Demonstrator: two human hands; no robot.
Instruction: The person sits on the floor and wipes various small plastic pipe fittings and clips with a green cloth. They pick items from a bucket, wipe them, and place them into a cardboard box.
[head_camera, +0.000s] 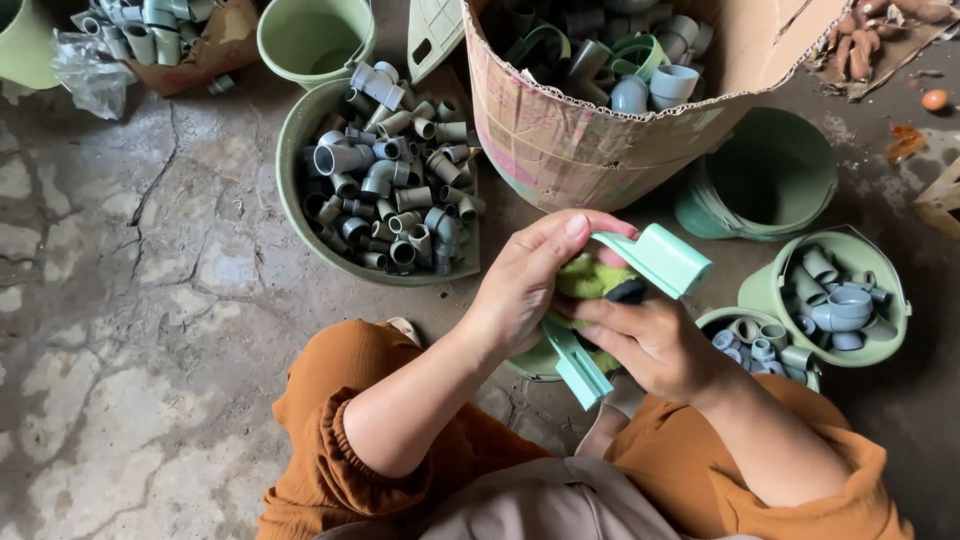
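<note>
left hand (525, 285) curled over the top of a mint-green plastic bracket (640, 262), fingers together, thumb and fingertips pinching its upper arm near the bend. right hand (650, 345) underneath, fingers closed around the same bracket and a yellow-green cloth (590, 280) bunched between both palms; lower arm of the bracket poking out below the wrists, upper block end jutting free to the right. both held above the lap, orange sleeves (330, 420) on either side.

far left: bare cracked concrete floor (130, 280), widest open stretch, reaching from the knee out to the frame edge. top left corner: pale green bucket edge, a plastic bag and a heap of grey fittings (150, 30) on brown paper. next, empty green bucket (315, 40), rim just beside a shallow green basin (290, 190) heaped with grey pipe elbows and couplings, its near rim close to the left hand. centre top: torn cardboard box (570, 140) holding more fittings, lower edge almost over the hands, little room above them. right of that: stacked teal buckets (760, 180) lying tilted, then a small green pail (770, 290) of fittings and another pail (725, 320) touching the right forearm. right side crowded; narrow dark floor strip only along the frame's right edge.
</note>
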